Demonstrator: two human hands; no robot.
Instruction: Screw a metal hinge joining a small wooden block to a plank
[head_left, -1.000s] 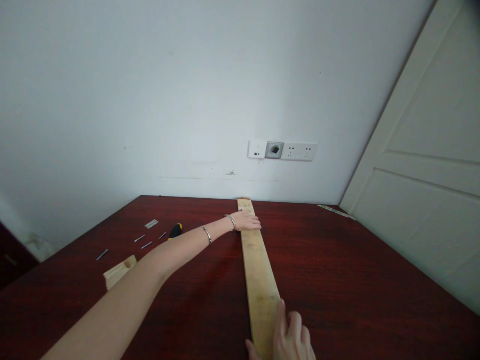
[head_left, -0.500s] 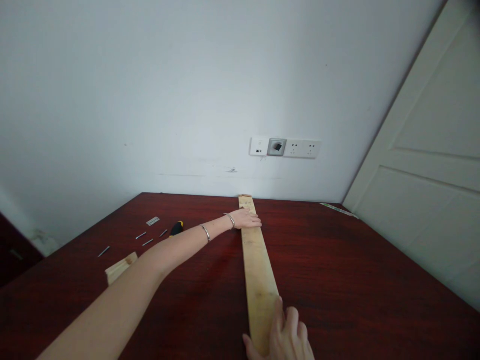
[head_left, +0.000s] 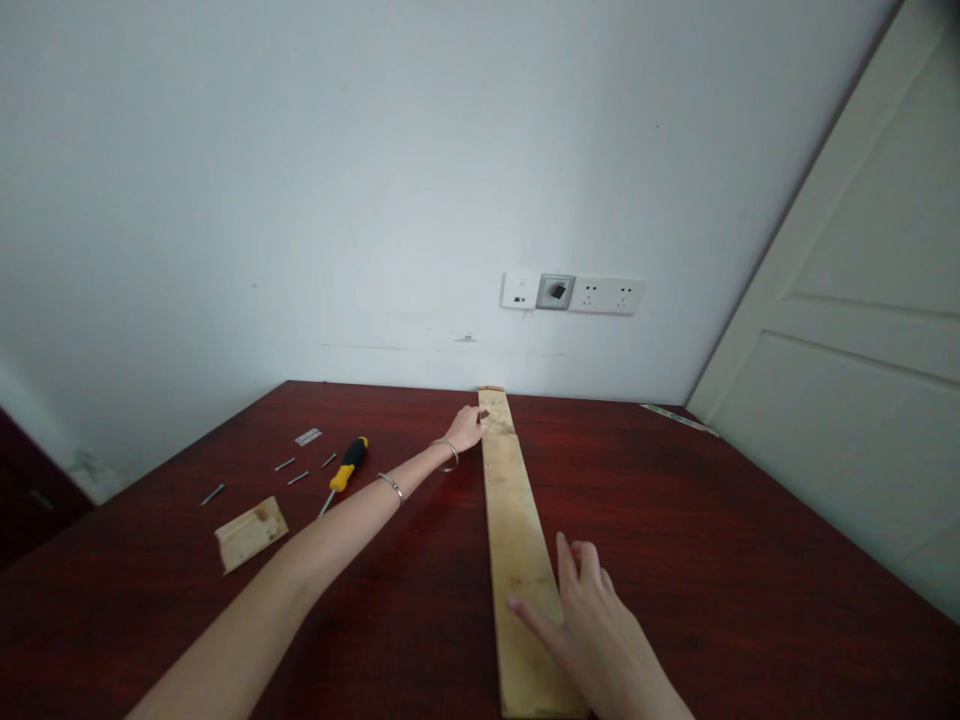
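A long pale wooden board (head_left: pixel 521 510) lies lengthwise on the dark red table, its far end near the wall. At the board's left edge, toward the far end, my left hand (head_left: pixel 466 428) is closed with its fingers drawn together. A small brown piece (head_left: pixel 484 414) shows at those fingertips; whether it is held or lies on the wood I cannot tell. My right hand (head_left: pixel 589 610) is over the near right edge of the board, thumb across the wood and fingers apart, gripping nothing.
Left of the board are a yellow and black screwdriver (head_left: pixel 350 465), a short wooden piece (head_left: pixel 251 532), several screws (head_left: pixel 298 478) and a small flat metal plate (head_left: pixel 307 437). A thin strip (head_left: pixel 679 419) lies at the back right. Wall sockets (head_left: pixel 600 295) sit above the table (head_left: pixel 712 530).
My left hand has gone from lying flat on the board to closed at its left edge. My right hand has let go of the near end and moved forward, fingers spread.
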